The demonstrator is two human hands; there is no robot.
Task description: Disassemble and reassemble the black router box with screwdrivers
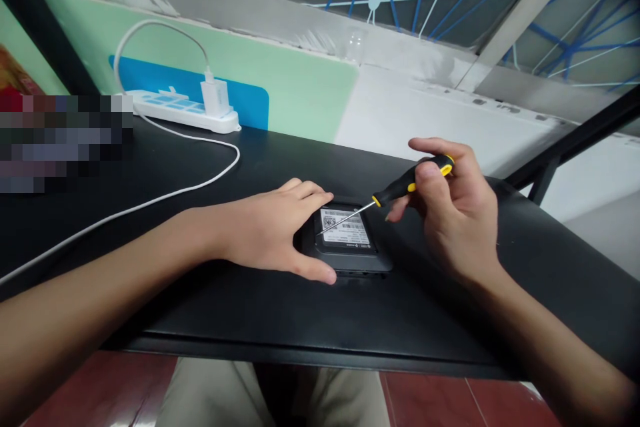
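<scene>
A flat black electronic box (357,261) lies on the black table, a white printed label (350,230) with a QR code on its upper face. Across the left side of the box rests my left hand (280,230), thumb along the near edge and fingers stretched toward the far edge. My right hand (453,207) grips a screwdriver (407,183) by its black and yellow handle. The thin metal shaft slants down to the left over the label. Its tip is at the box's left part, close to my left hand; whether it sits in a screw I cannot tell.
A white power strip (183,111) with a plugged-in charger (215,96) stands at the back left. From it a white cable (200,185) runs over the table (240,310) to the left. Black metal posts flank the table, and a wall rises behind it.
</scene>
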